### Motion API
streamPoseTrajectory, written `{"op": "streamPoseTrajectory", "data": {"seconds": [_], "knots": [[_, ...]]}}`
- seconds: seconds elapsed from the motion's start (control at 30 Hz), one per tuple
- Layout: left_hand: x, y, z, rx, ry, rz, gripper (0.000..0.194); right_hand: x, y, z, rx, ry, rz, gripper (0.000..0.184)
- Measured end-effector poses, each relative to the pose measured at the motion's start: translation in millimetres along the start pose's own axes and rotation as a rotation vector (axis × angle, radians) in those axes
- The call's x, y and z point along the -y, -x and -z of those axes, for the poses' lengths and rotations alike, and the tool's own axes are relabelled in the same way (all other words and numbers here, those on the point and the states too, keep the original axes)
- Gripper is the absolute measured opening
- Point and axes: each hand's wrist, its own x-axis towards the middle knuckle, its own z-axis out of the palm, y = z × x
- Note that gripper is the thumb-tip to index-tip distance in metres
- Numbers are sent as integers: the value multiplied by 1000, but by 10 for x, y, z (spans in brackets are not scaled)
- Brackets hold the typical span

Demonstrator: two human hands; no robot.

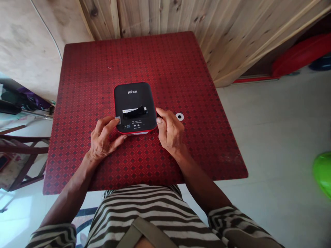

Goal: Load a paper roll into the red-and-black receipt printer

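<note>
A flat black device with red sides and rounded corners [133, 98] lies on the red patterned table. White lettering runs near its far end, and small printed marks sit near the front. Across its top lies a black strip [138, 111], partly covering a white label [126, 111]. My left hand [102, 137] grips the near left corner, index finger on a small grey piece [118, 120] there and thumb at the front edge. On the right side, my right hand [170, 131] holds the edge, thumb and index finger against it. The undersides of my fingers are hidden.
A white ring with a dark centre [177, 118] lies on the red table [207, 148], right of my right hand. Wooden panelling [155, 17] stands behind the table. A wooden chair [26, 150] is at the left; a green object [323, 174] is at the far right.
</note>
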Motion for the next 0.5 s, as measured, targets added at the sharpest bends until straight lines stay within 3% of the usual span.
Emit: {"op": "streamPoseTrajectory", "data": {"seconds": [0.23, 0.5], "knots": [[-42, -53, 54, 1, -51, 35, 58, 5, 7, 10, 24, -3, -38, 33], [-69, -127, 92, 17, 57, 48, 59, 22, 1, -1, 13, -9, -53, 35]]}}
